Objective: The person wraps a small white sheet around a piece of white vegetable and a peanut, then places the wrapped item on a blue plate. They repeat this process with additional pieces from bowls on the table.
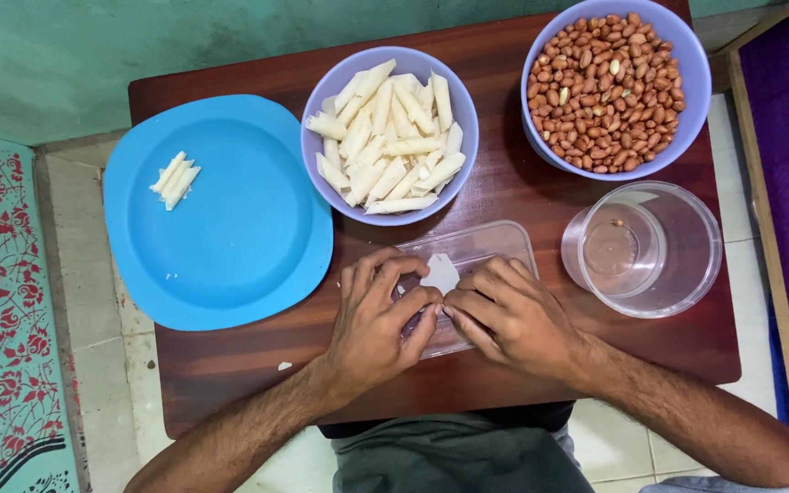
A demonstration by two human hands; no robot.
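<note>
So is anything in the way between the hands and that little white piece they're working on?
Nothing visible. The left hand and right hand already pinch the small white piece between their fingertips, above the clear rectangular plastic tray on the brown wooden table.

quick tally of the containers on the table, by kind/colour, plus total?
Purple bowls: 2, the pasta bowl and the peanut bowl
Blue plate: 1
Clear round cup: 1
Clear rectangular tray: 1, under the left hand and right hand, which pinch a small white piece
Total: 5
</note>
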